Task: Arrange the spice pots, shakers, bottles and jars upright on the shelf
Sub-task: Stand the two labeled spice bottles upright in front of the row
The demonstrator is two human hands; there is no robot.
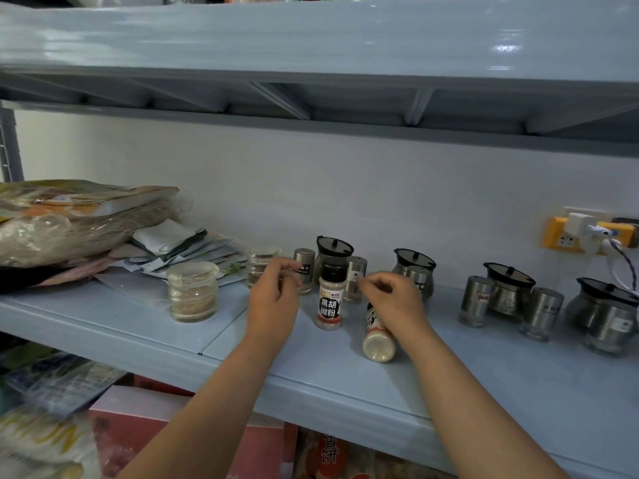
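A pepper bottle (330,300) with a black cap and black label stands upright on the light blue shelf (501,382). A second bottle of pale powder (378,338) lies on its side just right of it, its cap end hidden under my right wrist. My left hand (275,299) and my right hand (392,297) flank the upright bottle, fingers curled, with nothing seen in them. My left fingertips are close to a steel shaker (305,267). Behind stand a black-lidded pot (333,249), another shaker (356,280) and a small glass jar (261,267).
A lidded glass jar (193,293) stands at the left, in front of stacked noodle bags and packets (76,219). Further pots (508,290) and shakers (475,300) stand upright on the right. A yellow power strip (567,238) with cables is on the wall. The upper shelf (311,46) overhangs.
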